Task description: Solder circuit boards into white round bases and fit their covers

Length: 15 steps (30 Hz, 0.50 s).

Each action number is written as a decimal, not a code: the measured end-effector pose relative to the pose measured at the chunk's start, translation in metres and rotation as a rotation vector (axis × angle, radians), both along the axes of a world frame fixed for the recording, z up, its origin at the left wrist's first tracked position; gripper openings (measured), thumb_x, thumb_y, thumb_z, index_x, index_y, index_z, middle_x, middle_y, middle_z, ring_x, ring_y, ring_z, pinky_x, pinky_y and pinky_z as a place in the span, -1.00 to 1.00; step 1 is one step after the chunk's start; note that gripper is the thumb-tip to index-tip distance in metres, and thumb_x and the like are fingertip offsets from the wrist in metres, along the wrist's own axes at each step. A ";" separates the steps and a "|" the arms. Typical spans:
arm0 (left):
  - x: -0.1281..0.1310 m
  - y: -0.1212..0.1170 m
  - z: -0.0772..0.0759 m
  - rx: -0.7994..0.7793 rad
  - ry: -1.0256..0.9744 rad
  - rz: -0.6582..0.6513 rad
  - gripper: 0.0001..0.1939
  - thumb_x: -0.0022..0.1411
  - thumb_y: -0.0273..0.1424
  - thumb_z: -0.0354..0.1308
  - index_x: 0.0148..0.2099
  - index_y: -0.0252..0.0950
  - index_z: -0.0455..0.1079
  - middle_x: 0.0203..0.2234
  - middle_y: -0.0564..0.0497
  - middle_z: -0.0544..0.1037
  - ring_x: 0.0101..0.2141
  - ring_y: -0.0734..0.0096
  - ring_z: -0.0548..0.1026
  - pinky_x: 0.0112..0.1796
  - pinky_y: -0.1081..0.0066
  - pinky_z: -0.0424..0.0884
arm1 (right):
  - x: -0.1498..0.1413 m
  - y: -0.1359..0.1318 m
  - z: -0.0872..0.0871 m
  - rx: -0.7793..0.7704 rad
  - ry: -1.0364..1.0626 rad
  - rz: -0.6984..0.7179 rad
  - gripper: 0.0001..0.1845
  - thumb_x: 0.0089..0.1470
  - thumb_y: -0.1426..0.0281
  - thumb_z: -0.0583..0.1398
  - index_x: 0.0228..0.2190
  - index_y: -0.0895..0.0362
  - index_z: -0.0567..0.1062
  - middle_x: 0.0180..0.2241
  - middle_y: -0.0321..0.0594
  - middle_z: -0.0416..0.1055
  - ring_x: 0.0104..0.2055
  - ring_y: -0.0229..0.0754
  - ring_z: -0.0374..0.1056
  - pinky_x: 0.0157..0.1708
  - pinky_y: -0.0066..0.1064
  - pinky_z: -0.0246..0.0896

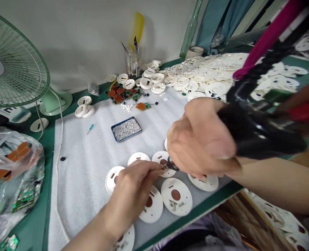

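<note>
Entry one: we log the left hand (132, 191), low over the near half of a white foam sheet (83, 198), its fingers closed in a narrow pinch on a slender item (159, 168) too small for us to name. Entry two: we log the right hand (200, 139), curled shut around a black power tool (259, 132) that reaches in from the right of the sheet. A magenta strap (269, 38) rises from the tool, and we take it to bear part of the tool's weight.

Both hands meet just above a white plastic disc (158, 157), close together, a placing we read as keeping the work steady at one spot. Further white discs (176, 205) lie flat on the near half of the sheet, slots and brown centres facing up, mostly set apart, probably so that each can be reached singly.

On the sheet's middle sit a blue tray of silver parts (126, 129) and a small blue-handled screwdriver (90, 129), both within easy reach. Along its far edge we count green circuit boards (138, 94) and, beyond them, a heap of white discs (209, 73), kept back as stock. Left of the sheet, on the green desk (35, 209), stand a plastic bag of boards (12, 174) and a pale green fan (15, 59).
</note>
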<state>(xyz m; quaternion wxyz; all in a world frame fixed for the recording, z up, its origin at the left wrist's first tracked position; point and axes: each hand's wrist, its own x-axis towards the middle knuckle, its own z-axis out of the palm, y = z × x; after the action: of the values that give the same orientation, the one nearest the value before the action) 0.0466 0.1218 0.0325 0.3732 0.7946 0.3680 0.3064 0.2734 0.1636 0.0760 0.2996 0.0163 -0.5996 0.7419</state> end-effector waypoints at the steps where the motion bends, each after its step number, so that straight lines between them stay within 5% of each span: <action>1: -0.008 0.003 0.006 0.053 0.026 0.049 -0.86 0.35 -0.51 0.12 -0.14 -0.23 0.49 -0.28 0.07 0.64 -0.33 0.45 0.59 -0.29 0.48 0.53 | -0.007 0.001 0.002 -0.009 0.012 -0.041 -0.46 0.31 0.04 -0.19 -0.46 0.19 0.20 -0.67 -0.39 0.18 -0.57 -0.49 0.19 -0.37 -0.62 0.28; 5: -0.041 0.011 0.017 0.197 0.190 0.140 -0.89 0.34 -0.50 0.17 -0.16 -0.20 0.47 -0.32 0.10 0.60 -0.35 0.46 0.57 -0.32 0.50 0.50 | -0.044 0.011 0.006 -0.008 0.146 -0.212 -0.45 0.30 -0.01 -0.11 -0.33 0.22 0.31 -0.70 -0.40 0.10 -0.65 -0.47 0.07 -0.54 -0.63 0.13; 11: -0.041 0.003 -0.014 0.337 0.199 -0.068 -0.76 0.37 -0.63 0.02 -0.02 -0.29 0.38 -0.19 -0.05 0.61 -0.14 0.31 0.57 -0.14 0.30 0.57 | -0.078 0.049 -0.021 0.022 0.259 -0.097 -0.46 0.30 0.05 -0.07 -0.24 0.31 0.36 -0.67 -0.37 0.16 -0.65 -0.45 0.13 -0.56 -0.61 0.19; 15: -0.035 -0.001 -0.024 0.389 0.252 -0.104 -0.70 0.36 -0.65 -0.02 0.06 -0.36 0.37 -0.09 -0.14 0.61 -0.10 0.23 0.60 -0.13 0.21 0.60 | -0.079 0.048 -0.031 0.002 0.179 -0.066 -0.49 0.30 0.09 -0.05 -0.24 0.33 0.36 -0.66 -0.35 0.18 -0.62 -0.45 0.15 -0.53 -0.60 0.21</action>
<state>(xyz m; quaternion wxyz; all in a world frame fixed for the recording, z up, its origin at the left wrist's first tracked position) 0.0116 0.1212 0.0085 0.1795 0.9013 0.3043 0.2506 0.1941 0.2114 0.0454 0.3761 0.0632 -0.5713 0.7267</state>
